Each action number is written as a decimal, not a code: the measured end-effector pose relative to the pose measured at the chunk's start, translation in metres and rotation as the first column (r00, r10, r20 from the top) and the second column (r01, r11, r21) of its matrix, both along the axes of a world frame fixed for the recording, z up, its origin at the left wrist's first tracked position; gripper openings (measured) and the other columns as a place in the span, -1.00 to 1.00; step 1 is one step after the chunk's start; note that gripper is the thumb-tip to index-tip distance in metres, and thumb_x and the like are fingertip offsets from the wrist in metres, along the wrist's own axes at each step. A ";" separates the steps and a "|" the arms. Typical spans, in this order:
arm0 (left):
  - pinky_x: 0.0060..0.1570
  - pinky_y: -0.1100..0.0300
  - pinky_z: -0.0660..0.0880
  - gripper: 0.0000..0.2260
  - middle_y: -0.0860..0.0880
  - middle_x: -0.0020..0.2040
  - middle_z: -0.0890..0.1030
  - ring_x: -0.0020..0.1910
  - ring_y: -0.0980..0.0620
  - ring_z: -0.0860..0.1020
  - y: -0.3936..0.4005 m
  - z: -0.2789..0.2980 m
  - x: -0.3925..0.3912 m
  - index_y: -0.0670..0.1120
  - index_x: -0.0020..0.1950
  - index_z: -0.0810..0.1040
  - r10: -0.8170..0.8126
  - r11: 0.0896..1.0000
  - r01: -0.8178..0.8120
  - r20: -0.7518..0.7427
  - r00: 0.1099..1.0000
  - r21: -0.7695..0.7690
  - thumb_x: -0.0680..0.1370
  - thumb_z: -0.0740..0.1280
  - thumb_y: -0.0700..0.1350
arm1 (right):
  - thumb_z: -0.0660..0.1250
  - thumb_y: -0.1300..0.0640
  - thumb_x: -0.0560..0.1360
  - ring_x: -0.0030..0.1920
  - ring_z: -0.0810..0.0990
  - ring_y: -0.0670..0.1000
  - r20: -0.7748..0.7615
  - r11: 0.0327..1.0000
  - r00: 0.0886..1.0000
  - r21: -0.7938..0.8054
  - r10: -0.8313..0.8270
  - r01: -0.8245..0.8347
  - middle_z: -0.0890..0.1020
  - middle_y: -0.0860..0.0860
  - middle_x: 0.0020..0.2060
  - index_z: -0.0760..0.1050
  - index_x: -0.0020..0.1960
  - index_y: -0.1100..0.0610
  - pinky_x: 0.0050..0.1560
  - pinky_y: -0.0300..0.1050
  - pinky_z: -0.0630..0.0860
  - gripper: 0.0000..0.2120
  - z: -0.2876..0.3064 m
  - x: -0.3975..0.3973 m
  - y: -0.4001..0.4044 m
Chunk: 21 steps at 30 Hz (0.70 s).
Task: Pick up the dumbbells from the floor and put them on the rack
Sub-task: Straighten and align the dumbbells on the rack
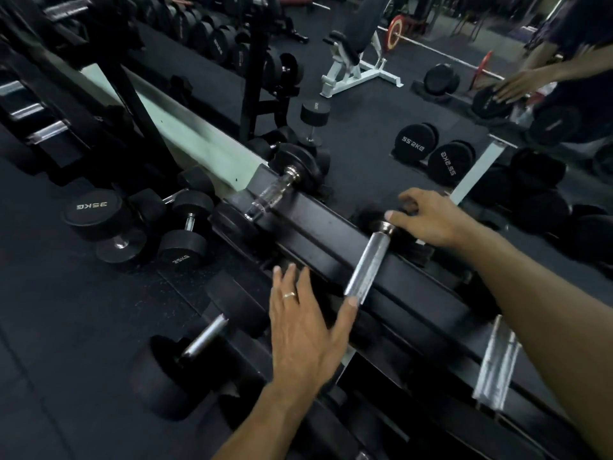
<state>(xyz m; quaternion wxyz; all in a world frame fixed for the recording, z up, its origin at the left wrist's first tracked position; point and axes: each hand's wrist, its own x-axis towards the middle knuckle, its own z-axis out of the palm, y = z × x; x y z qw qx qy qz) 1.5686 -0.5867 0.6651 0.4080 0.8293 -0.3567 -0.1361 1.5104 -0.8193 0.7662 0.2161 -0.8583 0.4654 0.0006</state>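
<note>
The black rack [331, 234] crossed the whole view on a diagonal, from the upper left down to the lower right, and its top rail made a long straight edge just in front of a mirror. Behind this edge the mirror showed a wide, open part of dark floor with a white bench [356, 66] and a pair of round dumbbells [428, 152]. On the left of the rack the rubber floor [66, 327] was open toward the bottom corner, but nearer the rack it was crowded by a cluster of dumbbells marked 35KG [139, 224] (one of them stood on its end). One dumbbell [366, 267] lay across the top rail, its chrome handle bare between the two hands. The right hand [428, 217] was open and rested on the far black head of this dumbbell, fingers spread, not closed around anything. The left hand [305, 323] was also open, palm down with the fingers apart, over the near head; its thumb tip touched the lower end of the handle. A second dumbbell [205, 336] lay on the lower tier, left of that hand. On one finger of the left hand was a thin ring [289, 295].
</note>
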 end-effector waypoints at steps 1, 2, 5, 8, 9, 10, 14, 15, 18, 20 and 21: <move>0.54 0.05 -0.11 -0.07 -0.06 0.60 0.00 0.56 0.06 -0.23 0.000 0.001 -0.013 -0.12 0.58 0.05 0.003 1.000 -0.003 -0.049 0.999 0.009 0.40 -0.03 0.48 | 0.38 -0.13 0.50 0.29 0.55 0.13 0.000 1.000 1.000 0.025 0.012 -0.012 0.58 0.08 0.28 0.44 0.39 0.09 0.37 0.05 0.42 -0.46 -0.006 -0.009 -0.002; 0.54 0.05 -0.09 -0.03 -0.04 0.60 -0.01 0.56 0.07 -0.23 0.000 0.000 -0.024 -0.10 0.58 0.01 0.011 1.000 -0.009 -0.099 0.995 0.016 0.37 0.00 0.52 | 0.38 -0.09 0.51 0.25 0.57 0.12 0.010 0.998 0.999 0.048 0.034 -0.034 0.61 0.07 0.23 0.48 0.32 0.07 0.33 0.05 0.45 -0.56 -0.014 -0.016 -0.004; 0.53 -0.02 0.10 0.06 -0.02 0.60 -0.04 0.58 0.01 -0.09 -0.008 -0.002 -0.041 -0.05 0.58 -0.10 0.028 0.999 -0.017 -0.214 0.976 0.051 0.31 0.20 0.52 | 0.33 0.05 0.58 0.10 0.59 0.12 0.069 0.995 0.994 0.046 0.087 -0.091 0.63 0.04 0.02 0.50 0.07 0.03 0.12 -0.07 0.46 -0.90 -0.028 -0.028 -0.008; 0.44 0.00 0.30 0.09 0.00 0.57 -0.05 0.53 -0.04 0.13 -0.019 -0.005 -0.049 -0.01 0.55 -0.13 0.070 0.997 -0.060 -0.236 0.969 0.047 0.28 0.44 0.37 | 0.30 0.06 0.59 0.08 0.57 0.12 0.087 0.992 0.989 0.014 0.120 -0.122 0.60 0.03 -0.04 0.48 0.05 0.03 0.04 -0.12 0.39 -0.93 -0.033 -0.030 -0.011; 0.42 0.03 0.32 0.07 -0.01 0.56 -0.02 0.51 -0.04 0.16 -0.022 -0.007 -0.051 -0.03 0.55 -0.11 0.087 0.996 -0.082 -0.217 0.972 0.031 0.30 0.49 0.29 | 0.30 0.05 0.59 0.10 0.56 0.14 0.087 0.992 0.989 0.007 0.122 -0.123 0.60 0.03 -0.04 0.49 0.07 0.05 0.04 -0.11 0.40 -0.90 -0.034 -0.031 -0.011; 0.41 0.06 0.33 0.05 -0.03 0.54 0.01 0.50 -0.04 0.19 -0.024 -0.008 -0.052 -0.04 0.54 -0.08 0.104 0.995 -0.103 -0.195 0.975 0.014 0.31 0.52 0.23 | 0.29 0.04 0.60 0.11 0.56 0.15 0.091 0.992 0.988 -0.002 0.122 -0.123 0.59 0.03 -0.05 0.49 0.09 0.07 0.05 -0.10 0.40 -0.87 -0.036 -0.032 -0.012; 0.39 0.09 0.34 0.01 -0.03 0.51 0.07 0.47 -0.02 0.21 -0.026 -0.016 -0.052 -0.04 0.52 -0.03 0.111 0.993 -0.114 -0.153 0.982 -0.013 0.30 0.56 0.14 | 0.28 0.05 0.61 0.18 0.52 0.18 0.126 0.995 0.987 -0.012 0.098 -0.098 0.63 0.09 0.03 0.49 0.15 0.15 0.07 -0.10 0.38 -0.79 -0.038 -0.035 -0.007; 0.39 0.07 0.35 0.00 -0.02 0.50 0.08 0.46 -0.02 0.23 -0.026 -0.017 -0.049 -0.01 0.51 -0.02 0.102 0.994 -0.106 -0.141 0.985 -0.019 0.29 0.56 0.14 | 0.27 0.04 0.61 0.20 0.51 0.19 0.132 0.996 0.987 -0.011 0.093 -0.092 0.63 0.09 0.04 0.49 0.17 0.16 0.08 -0.08 0.39 -0.77 -0.038 -0.036 -0.006; 0.36 0.06 0.40 -0.02 0.05 0.47 0.11 0.42 0.01 0.29 -0.021 -0.022 -0.033 0.05 0.49 0.02 0.071 0.997 -0.072 -0.088 0.994 -0.014 0.27 0.57 0.13 | 0.27 0.03 0.61 0.18 0.50 0.17 0.147 0.998 0.987 0.004 0.067 -0.069 0.62 0.08 0.00 0.48 0.16 0.16 0.04 -0.07 0.38 -0.78 -0.044 -0.041 -0.002; 0.32 0.10 0.41 -0.03 0.05 0.45 0.13 0.40 0.03 0.30 -0.019 -0.023 -0.028 0.04 0.48 0.05 0.063 0.998 -0.063 -0.062 0.996 0.005 0.26 0.58 0.13 | 0.27 0.03 0.61 0.18 0.51 0.19 0.139 0.998 0.988 -0.002 0.062 -0.062 0.62 0.12 0.02 0.46 0.13 0.16 0.06 -0.02 0.42 -0.79 -0.047 -0.044 -0.001; 0.31 0.09 0.42 -0.03 0.04 0.44 0.14 0.40 0.04 0.30 -0.019 -0.023 -0.027 0.03 0.48 0.06 0.067 0.998 -0.067 -0.050 0.997 0.004 0.25 0.58 0.13 | 0.28 0.02 0.60 0.19 0.50 0.20 0.125 0.998 0.990 -0.005 0.068 -0.067 0.62 0.14 0.05 0.46 0.15 0.16 0.12 0.02 0.45 -0.77 -0.046 -0.044 -0.002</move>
